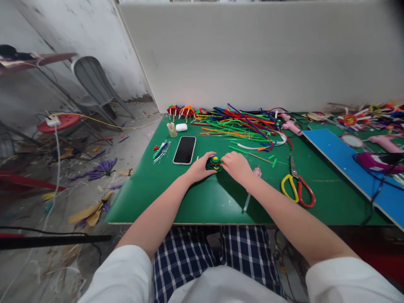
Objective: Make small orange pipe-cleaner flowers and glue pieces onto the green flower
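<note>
A small coiled pipe-cleaner piece (214, 163), mostly green with yellow and red in it, is between my two hands just above the green table. My left hand (202, 169) curls around its left side, thumb and fingers gripping the edge. My right hand (236, 166) is closed at its right side, with fingertips pinched on a short reddish strand of it. Under my right forearm lies a pink glue gun (257, 171), partly hidden, with a clear glue stick (247, 203) poking out toward me.
Scissors (296, 181) with yellow and red handles lie to the right, beside a blue board (344, 164). A phone (184, 150) and a white earbud case (181, 127) are at the left. Loose pipe cleaners (246, 122) heap along the back, below a white partition (252, 54).
</note>
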Available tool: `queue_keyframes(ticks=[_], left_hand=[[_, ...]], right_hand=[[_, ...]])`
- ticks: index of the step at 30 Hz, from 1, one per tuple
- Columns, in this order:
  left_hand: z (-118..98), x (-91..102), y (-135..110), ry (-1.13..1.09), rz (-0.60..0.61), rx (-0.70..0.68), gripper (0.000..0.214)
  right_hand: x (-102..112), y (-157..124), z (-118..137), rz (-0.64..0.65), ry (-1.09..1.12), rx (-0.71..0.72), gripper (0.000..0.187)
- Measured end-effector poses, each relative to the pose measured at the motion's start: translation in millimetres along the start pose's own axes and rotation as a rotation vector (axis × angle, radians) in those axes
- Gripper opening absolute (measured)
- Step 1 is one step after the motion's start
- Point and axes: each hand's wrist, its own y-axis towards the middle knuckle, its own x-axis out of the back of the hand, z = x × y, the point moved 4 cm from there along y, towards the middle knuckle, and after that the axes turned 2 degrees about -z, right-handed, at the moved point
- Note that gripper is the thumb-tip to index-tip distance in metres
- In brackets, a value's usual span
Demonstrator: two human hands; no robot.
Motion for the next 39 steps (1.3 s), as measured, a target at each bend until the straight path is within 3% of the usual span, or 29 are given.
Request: queue_keyframes(ticks=[7, 11, 17, 19, 22, 24, 27, 32, 39], left_hand=[[4, 1.2, 4, -0.032, 0.039, -0.004, 0.065], [7, 3.5, 2, -0.179, 0.047, 0.009, 0.053], [16, 8.0, 5, -0.376, -0.040, 0.087, 0.040], [10, 13.5, 4, -0.360, -0.153, 0.111, 0.035], [-12, 20.5, -8, -0.396, -0.337, 0.171, 0.027], [-35, 17.0, -23, -0.483, -0.328, 0.140, 0.025], [-66, 6.2, -49, -0.609, -0.311, 0.083, 0.029], [-90, -9.0, -73, -0.699, -0.345, -0.012, 0.036], [-106, -9.4, -74, -0.654, -0.382, -0.035, 0.029]], right_hand=[[-5, 0, 6, 0.025, 0.008, -0.053, 0.015], [-7, 2, 4, 0.012, 0.066, -0.090, 0.016], [6, -9, -4, -0.073, 0.239, -0.171, 0.014], [15, -18, -3, -0.129, 0.443, -0.231, 0.014], [25, -37, 2, -0.263, 1.144, -0.454, 0.015], [27, -48, 12, -0.279, 1.545, -0.555, 0.015], [25, -61, 34, -0.158, 1.962, -0.577, 0.012], [20, -74, 58, -0.012, 2.248, -0.465, 0.013], [13, -83, 66, 0.043, 2.270, -0.525, 0.014]])
